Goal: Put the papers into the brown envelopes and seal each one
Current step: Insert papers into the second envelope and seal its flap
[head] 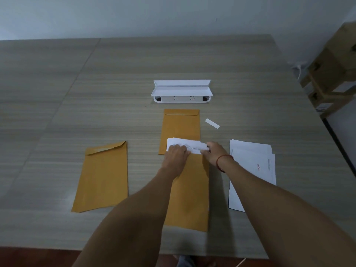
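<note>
Brown env. (189,191): L hand (178,154), R hand (213,152) hold papers (194,146)

I have a single feed, from the wide-angle camera worn on the person's head. It looks forward and steeply down across the bench (115,93). The bench's near edge runs along the bottom of the frame above a strip of reddish floor (28,257), and its far edge meets the wall (134,14) near the top. Both forearms come in from the bottom and reach away from the lens. The left grip (177,154) and right grip (212,152) meet at the papers (194,146) just below centre, close enough that print shows but cannot be read. Stacked cardboard boxes (331,70) lean inward at the far right edge.
</note>
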`<state>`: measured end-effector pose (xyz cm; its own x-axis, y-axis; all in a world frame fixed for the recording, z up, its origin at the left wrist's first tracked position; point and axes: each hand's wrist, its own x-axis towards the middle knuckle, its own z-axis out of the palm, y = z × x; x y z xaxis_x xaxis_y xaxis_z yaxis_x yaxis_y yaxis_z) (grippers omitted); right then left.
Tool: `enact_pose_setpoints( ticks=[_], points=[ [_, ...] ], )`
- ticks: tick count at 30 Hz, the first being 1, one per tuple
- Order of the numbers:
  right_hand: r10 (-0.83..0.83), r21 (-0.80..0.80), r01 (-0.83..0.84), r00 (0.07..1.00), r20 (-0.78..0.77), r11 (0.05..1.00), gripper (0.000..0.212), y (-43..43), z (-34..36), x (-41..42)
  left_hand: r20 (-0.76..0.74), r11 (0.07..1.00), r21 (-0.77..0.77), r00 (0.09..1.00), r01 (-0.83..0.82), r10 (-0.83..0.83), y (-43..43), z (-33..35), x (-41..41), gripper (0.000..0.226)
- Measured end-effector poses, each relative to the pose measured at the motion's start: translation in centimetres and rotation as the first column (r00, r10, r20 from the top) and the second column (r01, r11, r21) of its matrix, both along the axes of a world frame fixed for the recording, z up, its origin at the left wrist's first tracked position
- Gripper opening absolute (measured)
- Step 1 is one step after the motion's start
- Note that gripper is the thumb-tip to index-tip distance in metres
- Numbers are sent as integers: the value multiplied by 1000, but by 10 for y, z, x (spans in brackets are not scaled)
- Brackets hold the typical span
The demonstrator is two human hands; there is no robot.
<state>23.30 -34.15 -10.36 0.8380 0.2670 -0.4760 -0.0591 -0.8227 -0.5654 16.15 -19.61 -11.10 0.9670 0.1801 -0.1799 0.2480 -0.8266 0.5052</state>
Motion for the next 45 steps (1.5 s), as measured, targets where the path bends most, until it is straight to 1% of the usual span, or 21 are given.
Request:
enact_pose_setpoints(
  ticks=[3,6,7,9,12,15,17,20,21,24,27,32,35,38,42,45],
  points=[
    [25,9,-25,1000,-15,1000,18,-2,0,1,-34,1000,21,999,-16,16,-4,-1,-4,35],
    [-38,112,34,999,31,993,26,0,3,3,-47,1000,12,999,5,-5,-5,0,-1,35],
    [-45,118,39,998,43,992,29,1,4,3,-44,1000,12,999,15,-14,-4,0,0,35],
    [-4,55,1,999,55,998,30,-1,4,2,-43,999,26,999,29,-28,-1,2,1,34],
    [99,-65,-97,995,32,993,29,-3,4,-1,-60,997,64,998,36,-32,0,-1,-3,36],
    [175,-122,-172,984,18,978,32,-4,3,-1,-89,997,68,996,38,-31,-4,-3,-7,36],
    [186,-119,-184,983,6,976,35,-7,2,0,-90,997,62,996,35,-29,-5,-5,-8,36],
    [136,-21,-136,991,2,990,37,-10,-1,0,-42,1000,17,999,8,-7,-3,-8,-8,34],
    [135,-13,-135,991,9,991,36,-10,-2,0,-29,1000,6,1000,7,-7,-3,-8,-7,33],
    [178,-60,-177,984,24,982,33,-8,-1,-2,6,1000,18,1000,20,-20,-4,-8,-9,31],
    [206,-75,-205,979,0,976,33,-6,1,-3,11,1000,12,1000,20,-20,-6,-9,-12,31],
    [263,-133,-267,964,-45,954,32,-8,1,0,0,997,72,1000,27,-27,-8,-9,-14,32],
    [251,-133,-249,968,-5,959,31,-8,0,-1,-23,977,208,998,57,-54,-7,-7,-10,35],
    [247,-118,-241,968,37,963,31,-7,2,-3,-32,954,290,997,80,-74,-5,-5,-8,35],
    [348,-206,-329,935,65,922,31,-5,9,-5,-49,964,252,996,80,-69,-5,-6,-5,34],
    [343,-197,-324,937,66,925,29,-5,8,-7,-42,959,267,995,96,-88,-7,-8,-5,32]
  ],
)
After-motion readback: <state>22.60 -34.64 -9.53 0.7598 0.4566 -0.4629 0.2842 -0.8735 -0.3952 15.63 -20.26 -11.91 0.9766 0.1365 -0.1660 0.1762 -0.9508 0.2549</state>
